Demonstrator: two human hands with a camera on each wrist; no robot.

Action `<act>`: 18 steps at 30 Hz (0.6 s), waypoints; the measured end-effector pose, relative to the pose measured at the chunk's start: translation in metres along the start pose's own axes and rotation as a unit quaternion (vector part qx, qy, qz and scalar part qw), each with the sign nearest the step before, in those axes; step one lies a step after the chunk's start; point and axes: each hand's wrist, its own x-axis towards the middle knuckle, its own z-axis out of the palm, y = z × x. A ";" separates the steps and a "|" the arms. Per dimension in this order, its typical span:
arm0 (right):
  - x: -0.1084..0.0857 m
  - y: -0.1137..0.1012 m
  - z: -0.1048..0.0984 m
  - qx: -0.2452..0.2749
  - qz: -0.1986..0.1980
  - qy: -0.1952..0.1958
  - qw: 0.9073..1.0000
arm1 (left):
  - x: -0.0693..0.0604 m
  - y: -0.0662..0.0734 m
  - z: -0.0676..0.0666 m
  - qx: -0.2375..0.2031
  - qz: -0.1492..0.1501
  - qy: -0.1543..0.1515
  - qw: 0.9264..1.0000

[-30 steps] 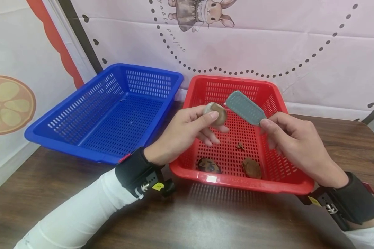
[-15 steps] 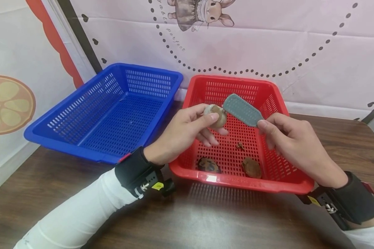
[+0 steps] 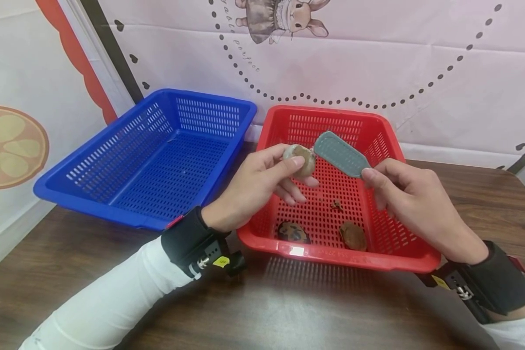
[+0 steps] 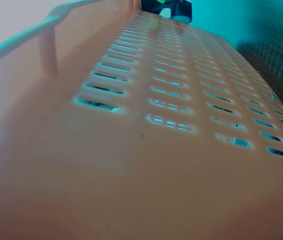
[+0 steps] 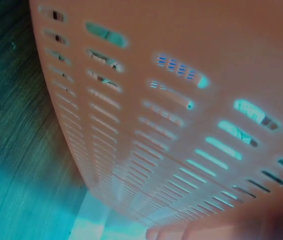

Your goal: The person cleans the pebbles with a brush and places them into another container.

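In the head view, my left hand (image 3: 262, 182) pinches a small roundish pale object with a brown patch (image 3: 304, 163) between thumb and fingers; its kind is unclear. Across from it, my right hand (image 3: 413, 199) pinches the tapered end of a flat grey-green tag-shaped piece (image 3: 339, 154) with a rounded far end and a line along its border. Both are held above the red basket (image 3: 332, 260). The far end of the flat piece is close to the round object; whether they touch I cannot tell. Neither wrist view shows a hand, only perforated basket walls.
Inside the red basket lie a dark patterned oval piece (image 3: 292, 232), a brown roundish piece (image 3: 353, 236) and a tiny brown item (image 3: 336, 205). A blue basket (image 3: 100, 210) stands to the left. Both are on a wooden table (image 3: 288, 311), with a printed cloth (image 3: 376, 58) behind.
Over the last second the flat grey-green piece and my right hand have shifted slightly left, toward the round object. My left hand has barely moved.
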 end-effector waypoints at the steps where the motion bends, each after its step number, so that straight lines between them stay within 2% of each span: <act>1: 0.000 0.000 0.000 0.003 0.000 0.004 1.000 | 0.000 0.000 0.000 -0.001 0.000 0.000 1.000; 6: -0.001 -0.001 0.000 0.013 -0.029 -0.004 0.999 | -0.001 0.000 0.000 -0.001 -0.004 0.004 1.000; 9: 0.000 -0.001 0.000 -0.001 -0.018 -0.014 1.000 | -0.001 0.001 0.000 -0.005 -0.005 0.007 1.000; 12: 0.000 -0.001 0.000 -0.004 -0.004 -0.003 1.000 | -0.001 0.001 0.000 -0.011 -0.005 0.008 1.000; 14: 0.000 0.000 0.000 0.000 -0.016 0.000 1.000 | -0.001 0.001 0.000 -0.012 -0.005 0.008 1.000; 18: 0.000 0.000 0.000 0.000 -0.025 -0.018 1.000 | -0.001 0.001 0.000 -0.012 -0.007 0.012 1.000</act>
